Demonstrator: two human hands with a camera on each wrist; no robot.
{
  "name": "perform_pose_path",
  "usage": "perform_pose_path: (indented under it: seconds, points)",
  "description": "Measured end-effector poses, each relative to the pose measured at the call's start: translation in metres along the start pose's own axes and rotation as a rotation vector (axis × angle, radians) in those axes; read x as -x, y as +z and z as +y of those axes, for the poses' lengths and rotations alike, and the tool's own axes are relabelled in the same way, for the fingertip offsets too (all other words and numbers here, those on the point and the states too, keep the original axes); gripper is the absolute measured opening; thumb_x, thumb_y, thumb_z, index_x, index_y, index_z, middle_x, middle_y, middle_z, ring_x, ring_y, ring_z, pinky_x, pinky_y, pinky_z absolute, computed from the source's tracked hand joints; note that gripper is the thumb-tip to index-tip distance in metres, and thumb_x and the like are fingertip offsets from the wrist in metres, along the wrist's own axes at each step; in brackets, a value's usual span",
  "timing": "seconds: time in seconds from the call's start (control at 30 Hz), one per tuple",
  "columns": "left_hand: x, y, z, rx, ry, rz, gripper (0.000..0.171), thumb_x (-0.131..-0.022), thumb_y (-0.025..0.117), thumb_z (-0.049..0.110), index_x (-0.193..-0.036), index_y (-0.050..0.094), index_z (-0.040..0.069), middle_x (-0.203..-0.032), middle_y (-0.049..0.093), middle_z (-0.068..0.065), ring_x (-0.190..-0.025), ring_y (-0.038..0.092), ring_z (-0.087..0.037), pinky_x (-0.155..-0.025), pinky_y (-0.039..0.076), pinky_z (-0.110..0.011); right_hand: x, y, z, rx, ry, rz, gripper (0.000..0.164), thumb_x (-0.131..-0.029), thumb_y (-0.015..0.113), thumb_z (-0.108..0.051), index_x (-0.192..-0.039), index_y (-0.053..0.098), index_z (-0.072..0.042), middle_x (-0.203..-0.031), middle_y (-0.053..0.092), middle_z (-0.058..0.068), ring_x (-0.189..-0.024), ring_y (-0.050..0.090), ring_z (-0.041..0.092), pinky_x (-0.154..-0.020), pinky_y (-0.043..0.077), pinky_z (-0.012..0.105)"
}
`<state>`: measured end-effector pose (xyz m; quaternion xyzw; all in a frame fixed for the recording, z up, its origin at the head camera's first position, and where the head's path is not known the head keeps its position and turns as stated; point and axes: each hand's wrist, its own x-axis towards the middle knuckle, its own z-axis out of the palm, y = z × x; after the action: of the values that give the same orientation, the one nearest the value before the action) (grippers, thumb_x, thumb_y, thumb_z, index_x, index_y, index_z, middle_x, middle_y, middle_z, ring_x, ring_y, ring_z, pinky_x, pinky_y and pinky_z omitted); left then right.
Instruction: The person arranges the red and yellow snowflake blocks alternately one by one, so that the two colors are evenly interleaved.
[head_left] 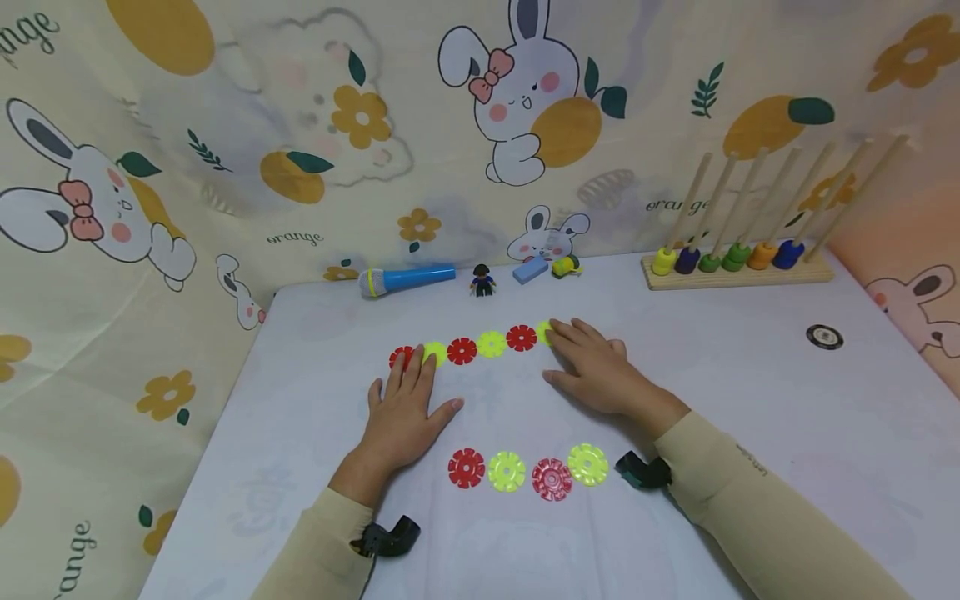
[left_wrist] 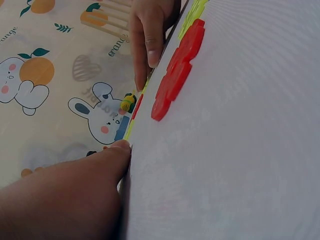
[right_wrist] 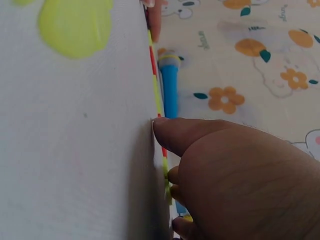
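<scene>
Left hand [head_left: 402, 421], right hand [head_left: 603, 371] both flat, outstretched, at opposite ends of far disc row [head_left: 462, 351] on surface [head_left: 727, 350]. Light, even pressure seems best; slide gently, avoid overlapping edges.

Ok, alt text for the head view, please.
A person's left hand and right hand touch opposite ends of a row of red and yellow-green discs on a white table. Four more discs lie nearer the camera; a blue microphone and peg stand sit behind.
</scene>
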<state>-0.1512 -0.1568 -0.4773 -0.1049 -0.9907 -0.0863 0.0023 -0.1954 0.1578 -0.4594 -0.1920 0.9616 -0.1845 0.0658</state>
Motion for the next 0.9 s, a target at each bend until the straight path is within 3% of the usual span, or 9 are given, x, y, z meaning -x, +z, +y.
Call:
perform_pose_path:
  seconds: [0.67, 0.8, 0.9]
  points:
    - [0.000, -0.002, 0.001, 0.009, 0.002, -0.003, 0.096, -0.081, 0.051, 0.072, -0.154, 0.018, 0.019, -0.159, 0.009, -0.006, -0.143, 0.001, -0.031, -0.105, 0.008, -0.065, 0.009, -0.005, -0.005, -0.011, 0.000, -0.006, 0.078, -0.087, 0.059, -0.058, -0.150, 0.034, -0.018, -0.158, 0.018, 0.003, -0.142, 0.009, 0.032, -0.093, 0.026, 0.056]
    - [0.001, -0.002, 0.001, 0.013, -0.001, -0.003, 0.097, -0.081, 0.051, 0.072, -0.154, 0.018, 0.019, -0.159, 0.009, -0.006, -0.143, 0.002, -0.031, -0.105, 0.008, -0.065, 0.010, -0.007, -0.006, -0.076, 0.005, 0.019, 0.077, -0.086, 0.059, -0.059, -0.150, 0.033, -0.025, -0.158, 0.018, 0.001, -0.142, 0.012, 0.032, -0.094, 0.024, 0.059]
    - [0.001, -0.002, 0.001, 0.016, -0.001, -0.004, 0.097, -0.081, 0.051, 0.072, -0.154, 0.018, 0.019, -0.159, 0.009, -0.006, -0.143, 0.002, -0.031, -0.105, 0.008, -0.065, 0.015, -0.012, -0.008, -0.214, 0.004, 0.064, 0.073, -0.087, 0.060, -0.056, -0.150, 0.033, -0.029, -0.156, 0.023, 0.000, -0.141, 0.017, 0.029, -0.100, 0.020, 0.064]
